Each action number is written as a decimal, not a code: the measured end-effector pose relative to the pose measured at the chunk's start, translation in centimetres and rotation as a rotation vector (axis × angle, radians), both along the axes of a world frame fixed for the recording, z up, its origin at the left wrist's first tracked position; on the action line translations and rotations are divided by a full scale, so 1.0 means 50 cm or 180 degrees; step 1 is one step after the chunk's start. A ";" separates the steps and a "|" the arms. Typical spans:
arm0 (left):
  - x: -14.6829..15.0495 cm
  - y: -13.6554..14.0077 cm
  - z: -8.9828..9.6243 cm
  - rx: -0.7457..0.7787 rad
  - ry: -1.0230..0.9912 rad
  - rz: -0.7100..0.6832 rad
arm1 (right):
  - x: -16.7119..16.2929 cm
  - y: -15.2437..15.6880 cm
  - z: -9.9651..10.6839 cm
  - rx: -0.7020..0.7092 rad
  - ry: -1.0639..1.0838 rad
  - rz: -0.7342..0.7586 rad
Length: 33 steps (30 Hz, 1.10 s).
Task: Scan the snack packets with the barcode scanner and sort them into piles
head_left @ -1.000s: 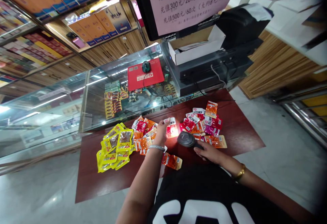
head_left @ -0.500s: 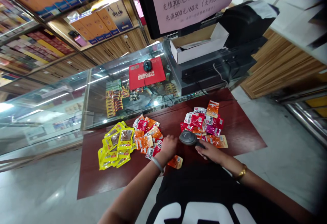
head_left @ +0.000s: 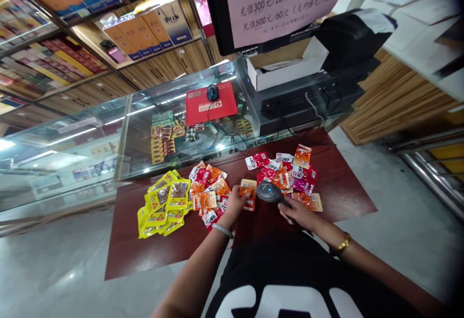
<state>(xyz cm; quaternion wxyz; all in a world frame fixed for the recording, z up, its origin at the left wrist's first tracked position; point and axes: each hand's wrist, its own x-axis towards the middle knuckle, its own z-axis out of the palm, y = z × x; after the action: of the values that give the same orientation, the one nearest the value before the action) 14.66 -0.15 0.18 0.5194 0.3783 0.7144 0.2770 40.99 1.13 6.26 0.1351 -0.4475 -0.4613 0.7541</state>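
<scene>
My left hand (head_left: 236, 206) is closed on an orange snack packet (head_left: 248, 193), held just above the dark red table. In my right hand (head_left: 297, 211) is a black barcode scanner (head_left: 268, 191), its head pointing left towards that packet, a small blue light on top. Right of the scanner lies a loose pile of red, orange and purple snack packets (head_left: 281, 180). To the left of my left hand is another pile of orange and red packets (head_left: 210, 188). Yellow snack packets (head_left: 178, 194) are heaped further left.
The dark red table (head_left: 137, 260) adjoins a glass display counter (head_left: 139, 149). On the glass are a red mat (head_left: 226, 108) and a black mouse (head_left: 212, 92). A white open box (head_left: 290, 75) sits on a black cash drawer (head_left: 275, 108), below a screen bearing a pink sign (head_left: 279, 8).
My left hand has taken hold of the orange packet that lay near the table's front edge and raised it beside the scanner. A red-and-white packet now lies at the right pile's upper left.
</scene>
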 end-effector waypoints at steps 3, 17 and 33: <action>0.010 0.034 -0.005 0.0306 -0.0877 0.0494 | 0.000 0.004 0.007 -0.0017 -0.0016 -0.0043; 0.048 0.053 0.010 0.0424 -0.0693 0.0022 | -0.016 0.008 0.021 0.0099 0.0054 -0.0056; -0.177 0.015 0.052 -0.0201 0.2895 -0.0487 | -0.102 0.018 -0.019 -0.0003 0.0113 0.0286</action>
<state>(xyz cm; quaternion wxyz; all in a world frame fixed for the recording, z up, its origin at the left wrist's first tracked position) 5.80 0.61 2.79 0.1833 0.4970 0.8479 0.0219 35.90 2.02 5.30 0.1090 -0.4130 -0.4782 0.7674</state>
